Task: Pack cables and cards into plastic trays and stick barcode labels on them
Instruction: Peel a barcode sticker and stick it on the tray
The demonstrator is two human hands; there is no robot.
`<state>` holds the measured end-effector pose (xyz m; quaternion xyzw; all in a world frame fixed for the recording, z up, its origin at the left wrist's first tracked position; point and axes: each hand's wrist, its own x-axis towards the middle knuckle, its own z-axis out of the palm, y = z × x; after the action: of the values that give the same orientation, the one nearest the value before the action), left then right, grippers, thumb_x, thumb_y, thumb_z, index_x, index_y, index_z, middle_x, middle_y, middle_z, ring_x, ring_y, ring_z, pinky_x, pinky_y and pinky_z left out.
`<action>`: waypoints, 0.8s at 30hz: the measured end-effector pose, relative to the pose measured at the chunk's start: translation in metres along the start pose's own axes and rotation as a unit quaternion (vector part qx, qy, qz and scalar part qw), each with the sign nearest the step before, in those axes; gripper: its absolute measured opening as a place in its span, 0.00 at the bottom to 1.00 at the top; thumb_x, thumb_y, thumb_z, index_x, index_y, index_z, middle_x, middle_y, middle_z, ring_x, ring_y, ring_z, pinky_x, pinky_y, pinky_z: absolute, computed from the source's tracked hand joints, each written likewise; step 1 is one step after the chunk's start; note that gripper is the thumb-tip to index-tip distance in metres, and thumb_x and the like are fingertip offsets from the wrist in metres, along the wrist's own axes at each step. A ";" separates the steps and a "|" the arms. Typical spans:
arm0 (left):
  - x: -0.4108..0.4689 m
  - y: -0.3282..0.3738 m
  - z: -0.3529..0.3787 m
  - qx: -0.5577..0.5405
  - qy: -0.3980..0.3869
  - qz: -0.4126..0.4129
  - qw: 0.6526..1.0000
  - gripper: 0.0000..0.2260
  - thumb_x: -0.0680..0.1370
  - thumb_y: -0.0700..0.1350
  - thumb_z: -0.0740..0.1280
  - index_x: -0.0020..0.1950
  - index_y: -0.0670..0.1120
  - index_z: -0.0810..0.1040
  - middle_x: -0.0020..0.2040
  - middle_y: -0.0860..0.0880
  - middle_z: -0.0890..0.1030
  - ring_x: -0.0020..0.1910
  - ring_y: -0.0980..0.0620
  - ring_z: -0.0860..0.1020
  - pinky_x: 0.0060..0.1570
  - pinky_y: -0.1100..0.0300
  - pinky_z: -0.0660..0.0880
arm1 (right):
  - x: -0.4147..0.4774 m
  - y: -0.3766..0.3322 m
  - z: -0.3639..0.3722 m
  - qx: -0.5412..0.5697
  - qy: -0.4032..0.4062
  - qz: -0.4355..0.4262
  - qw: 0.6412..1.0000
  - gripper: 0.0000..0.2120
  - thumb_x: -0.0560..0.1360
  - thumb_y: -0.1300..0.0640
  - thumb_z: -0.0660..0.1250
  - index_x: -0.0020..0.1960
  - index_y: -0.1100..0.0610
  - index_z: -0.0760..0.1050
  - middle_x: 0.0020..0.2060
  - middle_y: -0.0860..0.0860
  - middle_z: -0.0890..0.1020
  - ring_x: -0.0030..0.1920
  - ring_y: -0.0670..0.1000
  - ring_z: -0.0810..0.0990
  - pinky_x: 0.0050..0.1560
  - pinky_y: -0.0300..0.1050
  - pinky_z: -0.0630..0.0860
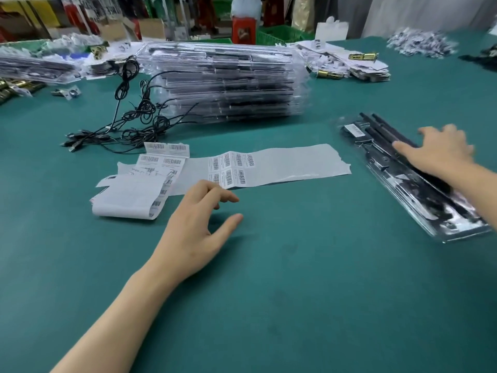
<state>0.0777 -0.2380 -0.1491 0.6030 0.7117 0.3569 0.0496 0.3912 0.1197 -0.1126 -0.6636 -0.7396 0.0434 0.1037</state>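
A long white strip of barcode labels lies across the middle of the green table, with folded label sheets at its left end. My left hand hovers just in front of the strip, fingers loosely spread, holding nothing. At the right, a packed clear plastic tray with black parts inside and a barcode label near its far end lies on the table. My right hand rests flat on top of that tray with straight fingers. A tall stack of packed trays stands behind the strip.
Tangled black cables lie left of the tray stack. White cards and brass-coloured parts are piled at the back right, more trays and parts at the far left. Green crates stand beyond the table edge.
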 end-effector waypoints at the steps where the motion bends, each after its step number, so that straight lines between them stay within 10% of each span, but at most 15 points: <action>1: 0.000 -0.001 0.000 -0.001 0.001 -0.002 1.000 0.10 0.79 0.53 0.69 0.59 0.56 0.77 0.56 0.60 0.72 0.55 0.56 0.75 0.54 0.61 0.72 | -0.003 -0.006 0.003 -0.007 0.006 -0.021 1.000 0.38 0.77 0.29 0.60 0.77 0.53 0.68 0.71 0.64 0.69 0.71 0.66 0.67 0.69 0.65 0.67; 8: 0.000 0.000 0.001 -0.010 -0.015 -0.003 1.000 0.09 0.80 0.54 0.68 0.59 0.55 0.77 0.55 0.60 0.72 0.56 0.56 0.75 0.56 0.59 0.74 | -0.032 -0.044 0.044 -0.063 -0.098 -0.127 0.985 0.34 0.80 0.29 0.45 0.83 0.41 0.49 0.83 0.48 0.49 0.83 0.51 0.46 0.77 0.70 0.46; 19: 0.001 0.000 0.001 -0.010 -0.027 -0.010 1.000 0.08 0.81 0.52 0.68 0.59 0.55 0.78 0.55 0.60 0.72 0.57 0.57 0.74 0.57 0.56 0.75 | -0.013 -0.051 0.040 -0.063 -0.051 -0.111 0.991 0.26 0.85 0.41 0.45 0.83 0.44 0.54 0.83 0.52 0.52 0.83 0.54 0.48 0.77 0.72 0.45; 24: 0.002 -0.001 0.003 -0.015 -0.040 -0.013 0.999 0.08 0.81 0.55 0.66 0.58 0.56 0.77 0.55 0.62 0.71 0.59 0.58 0.73 0.58 0.58 0.74 | -0.072 -0.118 0.041 0.036 0.007 -0.235 0.971 0.24 0.86 0.47 0.50 0.80 0.48 0.62 0.82 0.55 0.56 0.82 0.54 0.50 0.77 0.69 0.48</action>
<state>0.0781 -0.2346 -0.1512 0.6068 0.7117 0.3420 0.0916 0.2744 0.0374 -0.1357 -0.4670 -0.8721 0.0397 0.1406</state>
